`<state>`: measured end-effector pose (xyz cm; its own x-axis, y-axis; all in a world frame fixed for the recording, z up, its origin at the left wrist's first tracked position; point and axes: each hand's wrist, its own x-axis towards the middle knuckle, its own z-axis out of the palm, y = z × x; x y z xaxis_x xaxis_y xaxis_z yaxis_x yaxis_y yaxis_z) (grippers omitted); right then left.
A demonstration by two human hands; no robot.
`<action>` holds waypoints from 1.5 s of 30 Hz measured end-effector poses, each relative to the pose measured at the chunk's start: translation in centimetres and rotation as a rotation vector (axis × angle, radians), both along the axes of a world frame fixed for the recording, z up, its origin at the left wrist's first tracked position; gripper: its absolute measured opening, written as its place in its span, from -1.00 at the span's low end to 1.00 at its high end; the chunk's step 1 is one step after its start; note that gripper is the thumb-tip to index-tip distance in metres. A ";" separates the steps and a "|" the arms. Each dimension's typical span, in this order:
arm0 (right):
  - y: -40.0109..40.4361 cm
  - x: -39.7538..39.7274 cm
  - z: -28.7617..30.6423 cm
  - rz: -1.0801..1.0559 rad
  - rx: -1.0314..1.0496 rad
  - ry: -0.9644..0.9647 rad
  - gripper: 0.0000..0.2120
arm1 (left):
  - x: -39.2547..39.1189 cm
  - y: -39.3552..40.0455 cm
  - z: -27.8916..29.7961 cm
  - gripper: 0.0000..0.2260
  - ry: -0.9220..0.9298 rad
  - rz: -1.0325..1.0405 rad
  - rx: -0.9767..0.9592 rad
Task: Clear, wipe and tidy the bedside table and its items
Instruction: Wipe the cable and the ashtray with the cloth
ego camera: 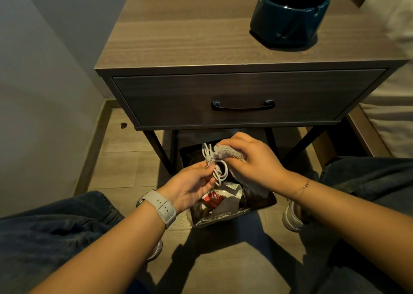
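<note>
My left hand (192, 185) pinches a coiled white cable (214, 166) above a small black waste bin (263, 201) on the floor. My right hand (250, 159) grips a grey cloth (225, 154) bunched against that cable. The bin holds wrappers and a red packet (212, 198). Behind the hands stands the wooden bedside table (190, 36) with its drawer (178, 97) closed. A dark teal ashtray (290, 14) sits on the table top at the back right.
A grey wall (44, 70) runs along the left of the table. The bed's edge and light bedding (393, 92) lie to the right. My knees in jeans flank the bin, and my shoes rest on the wood floor (125, 159).
</note>
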<state>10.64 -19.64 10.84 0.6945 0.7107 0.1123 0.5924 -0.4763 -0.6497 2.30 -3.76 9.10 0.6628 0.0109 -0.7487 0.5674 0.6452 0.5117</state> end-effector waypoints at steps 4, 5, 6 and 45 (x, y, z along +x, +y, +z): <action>-0.8 -0.3 0.8 0.371 -0.357 -0.436 -0.59 | 0.3 0.4 -0.1 -0.80 0.005 0.045 0.036; -0.8 -0.4 0.9 0.398 -0.412 -0.428 -0.60 | 0.3 0.6 -0.1 -0.78 0.018 0.083 0.025; -0.9 -0.6 1.0 0.424 -0.445 -0.397 -0.61 | 0.3 0.7 -0.1 -0.78 0.026 0.117 0.017; 4.4 4.6 22.9 -0.282 0.254 -0.085 -0.77 | 9.6 11.3 21.4 -0.88 -0.512 0.163 1.358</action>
<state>15.28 -15.29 33.70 0.8395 0.4351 0.3255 0.5177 -0.4585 -0.7223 11.93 7.51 30.47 0.7700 0.6021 0.2113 0.1095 -0.4509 0.8858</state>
